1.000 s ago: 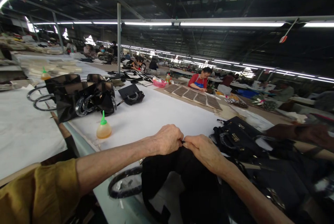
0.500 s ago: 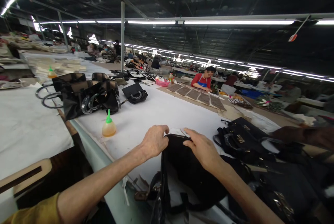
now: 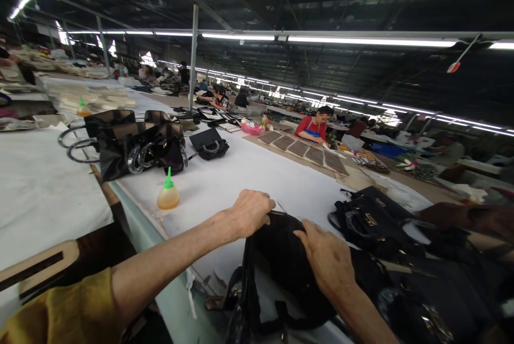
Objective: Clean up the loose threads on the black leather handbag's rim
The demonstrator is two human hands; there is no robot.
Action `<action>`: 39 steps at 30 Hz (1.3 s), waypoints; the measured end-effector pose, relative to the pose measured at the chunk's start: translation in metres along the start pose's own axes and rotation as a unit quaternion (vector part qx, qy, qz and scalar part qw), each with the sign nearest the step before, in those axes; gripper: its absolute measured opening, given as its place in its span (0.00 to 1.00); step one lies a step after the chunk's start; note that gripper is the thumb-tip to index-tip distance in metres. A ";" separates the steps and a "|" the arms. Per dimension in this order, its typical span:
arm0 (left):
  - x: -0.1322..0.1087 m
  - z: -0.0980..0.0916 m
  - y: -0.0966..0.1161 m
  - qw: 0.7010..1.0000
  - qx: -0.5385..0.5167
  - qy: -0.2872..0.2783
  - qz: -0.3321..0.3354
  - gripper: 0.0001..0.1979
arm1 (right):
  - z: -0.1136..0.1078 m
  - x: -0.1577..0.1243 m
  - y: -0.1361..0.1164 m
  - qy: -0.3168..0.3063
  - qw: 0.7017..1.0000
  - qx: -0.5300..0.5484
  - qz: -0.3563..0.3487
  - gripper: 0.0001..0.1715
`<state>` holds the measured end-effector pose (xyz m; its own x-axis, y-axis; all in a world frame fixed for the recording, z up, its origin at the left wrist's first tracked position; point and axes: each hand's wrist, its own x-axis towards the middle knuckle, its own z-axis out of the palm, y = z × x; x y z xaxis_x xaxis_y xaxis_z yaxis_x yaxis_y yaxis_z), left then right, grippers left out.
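Observation:
A black handbag (image 3: 297,269) stands in front of me at the table's near edge, its mouth facing me. My left hand (image 3: 254,211) is closed on the far rim, with the fingers bent over the top edge. On the same rim farther right, my right hand (image 3: 327,253) grips with the thumb inside and the fingers hidden behind the bag wall. A bit of something white shows behind the rim beside my left hand. Near the table edge, a leather tag (image 3: 216,303) hangs at the bag's left side.
A squeeze bottle (image 3: 168,194) with a green nozzle stands on the white table (image 3: 257,167). Several black bags (image 3: 136,143) stand behind it, a small black bag (image 3: 209,143) beside them. More black handbags (image 3: 371,215) lie at the right. A co-worker in red (image 3: 315,125) leans over brown panels (image 3: 301,148).
Both hands have shifted right along the bag's rim; the right hand has also moved lower. The white piece between them is now mostly covered. My view has tilted slightly.

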<state>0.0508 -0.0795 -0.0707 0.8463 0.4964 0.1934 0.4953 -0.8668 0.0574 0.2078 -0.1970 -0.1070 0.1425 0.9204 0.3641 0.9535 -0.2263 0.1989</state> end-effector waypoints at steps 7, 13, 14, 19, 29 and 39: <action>0.018 0.001 0.003 0.999 0.000 -0.039 0.025 0.05 | 0.006 0.004 0.003 0.022 0.999 -0.008 -0.024 0.13; 0.015 0.001 0.000 0.999 -0.026 -0.023 0.020 0.08 | 0.008 0.012 0.010 0.045 0.999 -0.007 -0.030 0.17; 0.014 -0.001 0.000 0.999 -0.028 -0.023 0.017 0.09 | 0.006 0.016 0.012 0.045 0.998 -0.002 -0.033 0.17; 0.008 -0.012 0.004 0.999 -0.015 -0.014 -0.028 0.12 | -0.002 0.034 0.011 0.038 0.997 0.020 -0.063 0.19; 0.012 -0.003 0.000 0.998 0.012 -0.043 -0.043 0.12 | -0.007 0.045 -0.001 -0.035 0.988 0.114 -0.094 0.14; 0.026 0.000 0.002 0.994 -0.026 -0.046 0.098 0.06 | 0.009 -0.018 0.060 -0.055 0.938 0.310 0.146 0.23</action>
<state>0.0735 -0.0685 -0.0658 0.9410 0.3184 0.1146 0.3111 -0.9472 0.0778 0.2646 -0.2240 -0.1096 0.4153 0.8833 0.2176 0.8357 -0.2759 -0.4749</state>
